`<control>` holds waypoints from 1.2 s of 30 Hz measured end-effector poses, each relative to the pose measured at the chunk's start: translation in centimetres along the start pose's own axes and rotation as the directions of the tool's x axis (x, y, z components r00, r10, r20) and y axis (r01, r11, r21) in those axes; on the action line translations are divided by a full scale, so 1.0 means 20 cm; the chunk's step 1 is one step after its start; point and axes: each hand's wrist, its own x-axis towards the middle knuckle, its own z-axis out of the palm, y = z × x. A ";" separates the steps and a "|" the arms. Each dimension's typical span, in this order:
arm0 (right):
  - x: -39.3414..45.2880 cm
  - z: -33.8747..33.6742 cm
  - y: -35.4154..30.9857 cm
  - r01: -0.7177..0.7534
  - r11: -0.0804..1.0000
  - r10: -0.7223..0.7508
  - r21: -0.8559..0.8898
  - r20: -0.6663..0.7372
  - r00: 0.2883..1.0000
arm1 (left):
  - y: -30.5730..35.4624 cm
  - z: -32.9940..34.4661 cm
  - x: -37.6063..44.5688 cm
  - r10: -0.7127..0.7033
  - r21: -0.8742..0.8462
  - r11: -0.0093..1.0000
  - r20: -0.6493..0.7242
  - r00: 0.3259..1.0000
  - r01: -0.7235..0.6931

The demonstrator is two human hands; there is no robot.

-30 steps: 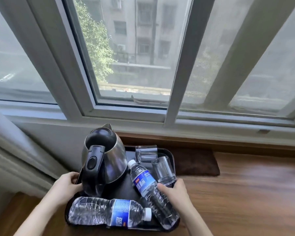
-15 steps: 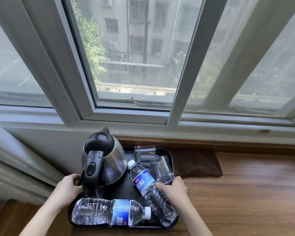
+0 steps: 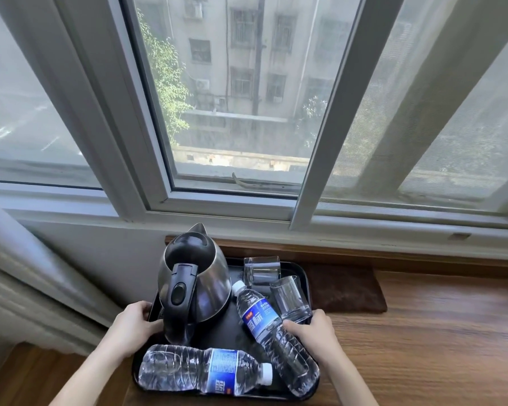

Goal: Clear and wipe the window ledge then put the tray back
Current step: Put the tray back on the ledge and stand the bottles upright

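Observation:
A black tray (image 3: 301, 269) sits at the left end of the wooden window ledge (image 3: 437, 347). It carries a steel kettle (image 3: 208, 276) with a black handle, two clear glasses (image 3: 261, 269) (image 3: 291, 297), and two water bottles lying down: one (image 3: 206, 369) across the front, one (image 3: 273, 332) slanted on the right. My left hand (image 3: 135, 322) grips the tray's left rim beside the kettle. My right hand (image 3: 314, 332) holds the right rim, fingers touching the slanted bottle.
A dark brown cloth (image 3: 346, 288) lies on the ledge just right of the tray. The window frame (image 3: 314, 136) and wall rise close behind. A pale curtain (image 3: 27, 276) hangs at the left. Bare wood stretches right.
The tray and both hands have stayed nearly in the same place; the view has tilted upward slightly, showing more window. My right hand has slid a little further along the right rim.

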 end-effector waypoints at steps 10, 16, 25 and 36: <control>-0.12 -0.09 -0.07 0.041 0.999 -0.041 -0.002 0.068 0.997 | 0.06 -0.05 -0.07 0.011 -0.124 0.992 0.118 0.993 0.004; -0.27 -0.14 -0.12 0.128 0.983 -0.131 -0.130 -0.010 0.991 | 0.02 0.00 -0.35 0.009 -0.263 0.958 -0.363 0.932 -0.112; -0.23 -0.21 -0.23 0.211 0.953 -0.234 -0.219 -0.087 0.968 | 0.54 0.24 -0.86 0.710 -0.115 0.627 -0.322 0.626 -0.770; -0.16 -0.21 -0.17 0.270 0.922 -0.293 -0.277 -0.048 0.955 | 0.99 0.44 -0.08 0.506 0.361 0.791 0.066 0.860 -0.493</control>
